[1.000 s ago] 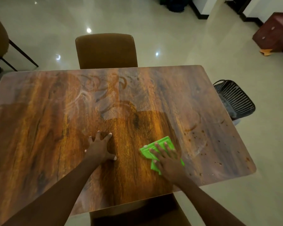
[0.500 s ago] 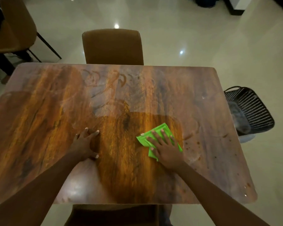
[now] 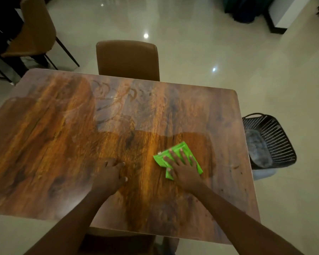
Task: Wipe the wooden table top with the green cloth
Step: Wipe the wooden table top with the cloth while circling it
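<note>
A wooden table (image 3: 50, 144) is seen from above, with both bare forearms reaching onto it from the near edge. The right hand (image 3: 183, 167) is laid flat on a folded green cloth (image 3: 180, 148), fingers (image 3: 174, 155) spread wide and pressed down on the fabric; nothing is gripped. The cloth lies on the right half of the top, roughly midway between the near and far edges and well in from the right edge. Cloth corners show beyond the fingertips and on both sides of the hand.

The left hand (image 3: 110, 174) is rested palm down on bare wood near the middle of the top, left of the cloth and apart from it, fingers held close together and slightly curled; nothing is held.

Pale smears and curved streaks (image 3: 116, 105) are noted toward the far edge. Small dark specks (image 3: 236, 167) are noted close to the right edge.

A brown chair (image 3: 127, 59) stands at the far edge. A second chair (image 3: 33, 32) stands beyond the far left corner. A dark slotted basket (image 3: 273, 140) sits on the floor just off the right edge.
</note>
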